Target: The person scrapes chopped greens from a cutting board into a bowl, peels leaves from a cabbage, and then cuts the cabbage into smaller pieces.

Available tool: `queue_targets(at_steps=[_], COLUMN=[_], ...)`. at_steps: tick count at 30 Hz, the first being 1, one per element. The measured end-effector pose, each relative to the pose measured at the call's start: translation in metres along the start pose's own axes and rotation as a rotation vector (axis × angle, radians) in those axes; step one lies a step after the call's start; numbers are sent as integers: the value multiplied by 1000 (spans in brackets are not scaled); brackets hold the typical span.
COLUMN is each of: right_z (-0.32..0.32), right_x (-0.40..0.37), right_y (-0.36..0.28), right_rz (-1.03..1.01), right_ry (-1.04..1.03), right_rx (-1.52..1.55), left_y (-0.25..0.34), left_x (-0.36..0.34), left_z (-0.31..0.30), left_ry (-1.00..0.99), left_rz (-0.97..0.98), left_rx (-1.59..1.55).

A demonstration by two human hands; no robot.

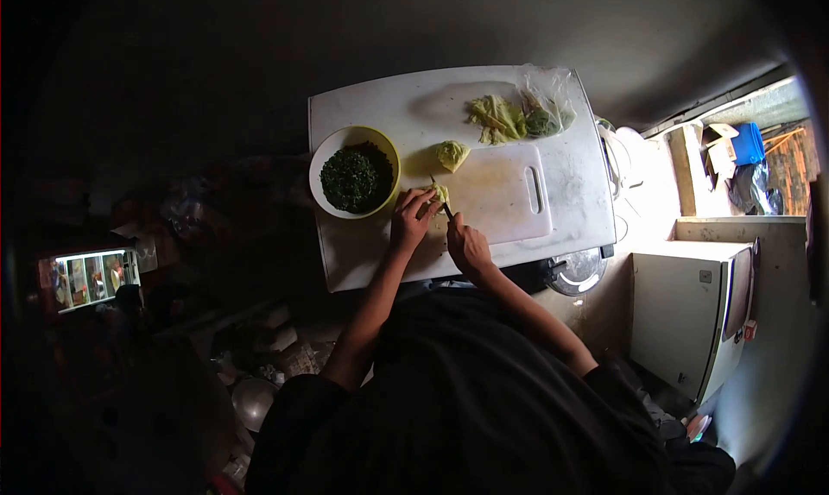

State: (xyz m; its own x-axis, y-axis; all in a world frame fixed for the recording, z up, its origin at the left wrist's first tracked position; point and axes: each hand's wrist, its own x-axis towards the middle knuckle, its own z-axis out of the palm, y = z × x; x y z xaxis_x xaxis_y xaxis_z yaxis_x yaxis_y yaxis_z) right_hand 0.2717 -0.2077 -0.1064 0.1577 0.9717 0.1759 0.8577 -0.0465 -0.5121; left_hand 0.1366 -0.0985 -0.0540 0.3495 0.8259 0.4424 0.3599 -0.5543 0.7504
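My left hand (pixel 413 217) has its fingers curled over a small piece of cabbage (pixel 440 191) at the left end of the white cutting board (pixel 505 223). A knife (pixel 446 209) is gripped in my right hand (pixel 469 246); its blade meets the piece beside my left fingertips. Just beyond my hands, a larger cut chunk of pale green cabbage (pixel 452 156) rests by the board's far edge. To the left of them stands a white bowl with a yellow-green outside (pixel 393 145), holding finely chopped dark greens (pixel 356 177).
Loose outer leaves (pixel 496 118) and a clear plastic bag (pixel 548 98) with greens lie at the table's (pixel 414 85) far right. A round lidded pot (pixel 577 272) is by the near right edge. A white refrigerator (pixel 678 314) stands right, below a bright opening.
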Motion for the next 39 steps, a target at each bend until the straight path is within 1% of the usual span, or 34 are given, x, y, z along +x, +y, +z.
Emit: queue_targets(at_steps=[2, 3, 4, 7, 9, 13, 15, 19, 21, 25, 27, 31, 33, 34, 36, 38, 39], right_z=[-38, -39, -39, -52, -50, -41, -41, -57, -63, -59, -54, -46, -43, -44, -50, -65, -71], right_x=[14, 11, 6, -2, 3, 11, 12, 9, 0, -4, -5, -1, 0, 0, 2, 2, 0], right_y=[-28, -27, -27, -34, -37, -35, -41, -43, -43, -42, -41, -41, -43, -41, -42, -42, -42], right_rz=[202, 144, 147, 193, 229, 208, 190, 190, 211, 250, 184, 184, 198, 194, 171, 170, 182], right_ry=[-265, -200, -194, -192, -246, -239, -194, -227, -268, -322, -233, -244, -200, -209, -205, -241, -290], right_rx=[46, 41, 40, 44, 25, 36, 19, 22, -35, -38, -21, 2, -11, -15, -47, -80, -91], left_y=[-2, -2, -2, -4, -5, -1, -3, -9, -9, -7, -7, -6, -7, -7, -8, -7, -7], left_x=[-1, 0, 1, 1, 0, -1, -3, -3, -1, -2, -1, -1, -2, -3, -1, -3, -3], left_z=[2, 1, 0, 1, 0, 2, 0, 1, 1, 0, 0, 0, -1, -1, -1, -1, -1], left_ry=[-15, -15, -13, -10, -8, 9, 19, -11, -2, 24, 13, 19, 1, 6, 10, 6, 9], left_rz=[22, 26, 45, 66, 67, 34, 16, 52, 81, 84, 79, 64, 66, 57, 104, 102, 101], left_rx=[6, 3, 10, 23, 35, -8, -5, 29, 42, 24, 7, 14, 16, 14, 25, 31, 40])
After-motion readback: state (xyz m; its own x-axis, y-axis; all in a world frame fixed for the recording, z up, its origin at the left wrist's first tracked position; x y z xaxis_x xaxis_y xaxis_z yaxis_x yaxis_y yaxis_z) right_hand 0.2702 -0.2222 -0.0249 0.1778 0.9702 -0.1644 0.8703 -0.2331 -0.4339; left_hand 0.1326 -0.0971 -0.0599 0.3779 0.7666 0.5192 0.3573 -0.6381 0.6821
